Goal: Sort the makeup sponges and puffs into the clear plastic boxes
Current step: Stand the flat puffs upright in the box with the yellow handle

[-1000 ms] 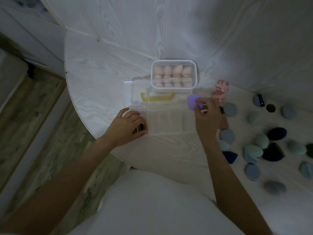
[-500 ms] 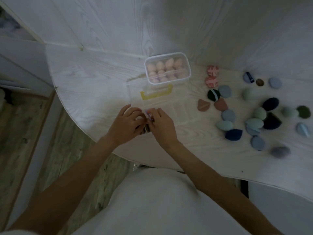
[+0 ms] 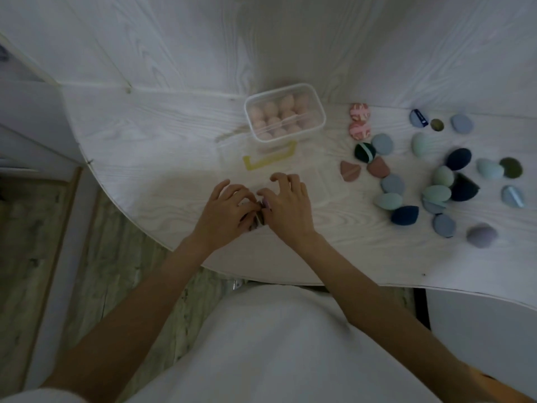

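A clear compartment box (image 3: 315,183) with a yellow handle (image 3: 268,161) lies open on the white table. My left hand (image 3: 228,212) grips its near-left end. Touching it, my right hand (image 3: 287,206) presses a small purple sponge (image 3: 264,203) down at that same end; only a sliver of the sponge shows between my fingers. Behind stands a closed clear box (image 3: 318,107) full of pink sponges. Several loose sponges lie to the right, among them a dark blue one (image 3: 404,215), a teal one (image 3: 388,201) and a lilac one (image 3: 481,235).
Two pink patterned puffs (image 3: 359,121) and two brown wedges (image 3: 364,169) lie right of the boxes. The table's curved edge (image 3: 162,242) runs just below my hands, with wood floor (image 3: 35,242) to the left. A white wall rises behind the table.
My right hand carried the purple sponge from the box's right end to its left end and now meets my left hand there. The camera view shifted right, showing more loose sponges.
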The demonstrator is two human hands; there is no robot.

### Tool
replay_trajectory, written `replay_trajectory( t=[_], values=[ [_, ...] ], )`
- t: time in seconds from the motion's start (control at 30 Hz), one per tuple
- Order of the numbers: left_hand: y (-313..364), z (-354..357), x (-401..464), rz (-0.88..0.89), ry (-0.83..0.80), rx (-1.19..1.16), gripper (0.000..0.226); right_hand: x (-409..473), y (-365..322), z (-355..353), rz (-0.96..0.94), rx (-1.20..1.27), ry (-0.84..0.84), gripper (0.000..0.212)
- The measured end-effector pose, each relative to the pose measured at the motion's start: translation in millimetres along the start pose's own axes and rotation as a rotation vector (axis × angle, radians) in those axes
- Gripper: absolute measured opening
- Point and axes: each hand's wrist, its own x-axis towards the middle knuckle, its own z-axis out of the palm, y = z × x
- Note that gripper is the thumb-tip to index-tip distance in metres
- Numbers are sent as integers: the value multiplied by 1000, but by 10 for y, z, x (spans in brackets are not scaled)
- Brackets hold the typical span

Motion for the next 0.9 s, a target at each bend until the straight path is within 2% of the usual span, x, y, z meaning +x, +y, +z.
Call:
replay_trajectory(
  t=[0.1,0.43,0.5,0.57,0.63,0.7,0.77,0.83,0.9],
  values=[
    [-15,-4,0,10,-5,5,20,-52,4,-10,-10,19,-56,4],
    [23,35,-3,-33,24,-34,23,-56,41,-14,45,75,-130,11],
    [54,-34,32,-60,19,-89,24,-90,94,-40,63,189,-164,17],
    [132,-167,109,-136,31,-188,26,-120,186,-180,123,427,-214,29],
    [282,-334,287,-262,60,-366,26,-165,381,-423,244,693,-247,30],
    [463,-469,549,-374,78,-586,25,-253,646,-678,335,774,-195,26],
    [686,-462,925,-372,44,-733,23,-353,1026,-896,418,785,-113,22],
    [870,-325,1292,-333,-28,-811,21,-419,1408,-997,516,756,-49,19],
    [1024,-76,1668,-286,-137,-768,22,-441,1791,-1033,601,695,9,16]
  ],
)
